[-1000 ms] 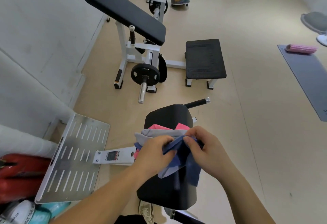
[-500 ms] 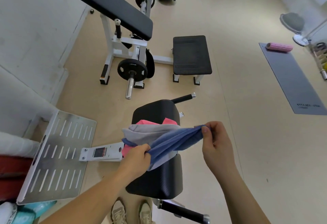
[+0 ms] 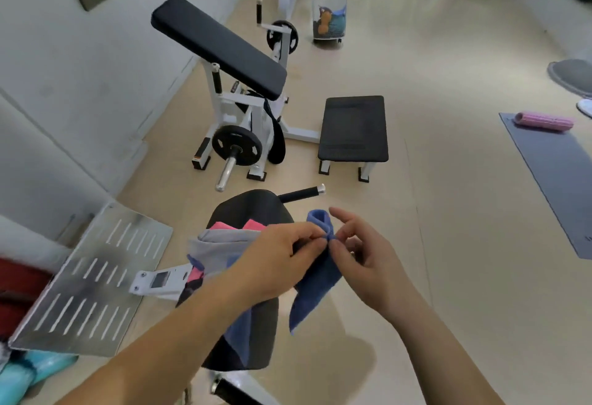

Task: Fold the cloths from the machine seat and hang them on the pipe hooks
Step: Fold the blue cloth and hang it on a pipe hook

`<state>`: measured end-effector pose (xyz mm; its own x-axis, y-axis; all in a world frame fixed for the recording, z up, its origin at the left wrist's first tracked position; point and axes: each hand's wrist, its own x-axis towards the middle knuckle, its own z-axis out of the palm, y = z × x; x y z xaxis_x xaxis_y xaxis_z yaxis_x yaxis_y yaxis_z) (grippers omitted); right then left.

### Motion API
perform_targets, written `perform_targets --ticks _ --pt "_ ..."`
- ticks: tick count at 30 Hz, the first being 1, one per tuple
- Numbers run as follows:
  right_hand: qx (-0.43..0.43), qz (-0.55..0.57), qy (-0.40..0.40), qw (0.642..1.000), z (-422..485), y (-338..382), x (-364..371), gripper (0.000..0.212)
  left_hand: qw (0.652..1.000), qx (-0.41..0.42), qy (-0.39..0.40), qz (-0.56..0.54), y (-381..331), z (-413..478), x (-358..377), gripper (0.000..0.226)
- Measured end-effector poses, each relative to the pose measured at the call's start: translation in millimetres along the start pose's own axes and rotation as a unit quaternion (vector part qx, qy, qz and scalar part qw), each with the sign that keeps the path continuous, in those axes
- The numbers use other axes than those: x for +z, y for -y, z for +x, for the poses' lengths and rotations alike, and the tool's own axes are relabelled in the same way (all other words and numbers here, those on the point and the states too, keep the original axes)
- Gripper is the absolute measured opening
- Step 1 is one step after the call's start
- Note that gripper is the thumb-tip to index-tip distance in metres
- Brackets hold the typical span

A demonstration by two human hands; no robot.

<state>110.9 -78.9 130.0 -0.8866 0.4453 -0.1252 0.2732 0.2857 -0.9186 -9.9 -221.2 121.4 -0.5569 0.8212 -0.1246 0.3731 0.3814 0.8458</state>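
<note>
A blue cloth [image 3: 315, 283] hangs folded over, pinched at its top between both hands, to the right of the black machine seat [image 3: 253, 209]. My left hand [image 3: 278, 260] grips its upper corner with thumb and fingers. Facing it, my right hand [image 3: 358, 254] pinches the same corner, index finger raised. A small blue loop sticks up above the pinch. On the seat lie a grey cloth [image 3: 217, 244] and a pink cloth [image 3: 237, 225] beneath it. No pipe hooks are in view.
A slotted metal footplate [image 3: 93, 283] lies to the left, by the white wall. Ahead stand a padded curl bench [image 3: 221, 46] with a weight plate [image 3: 237, 145] and a low black bench [image 3: 354, 129]. A grey mat [image 3: 557, 180] with a pink roller [image 3: 543, 121] is at right.
The hands had pulled the blue cloth out wide between them; now they have come together, folding it in half so it hangs down to the right of the seat.
</note>
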Motion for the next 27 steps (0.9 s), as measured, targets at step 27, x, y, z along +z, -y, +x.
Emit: perform_targets --ticks 27 --pt "-0.089 -0.041 -0.051 0.994 228.5 -1.4 -115.0 0.007 0.914 -0.335 -0.22 -0.066 31.4 78.9 25.5 0.023"
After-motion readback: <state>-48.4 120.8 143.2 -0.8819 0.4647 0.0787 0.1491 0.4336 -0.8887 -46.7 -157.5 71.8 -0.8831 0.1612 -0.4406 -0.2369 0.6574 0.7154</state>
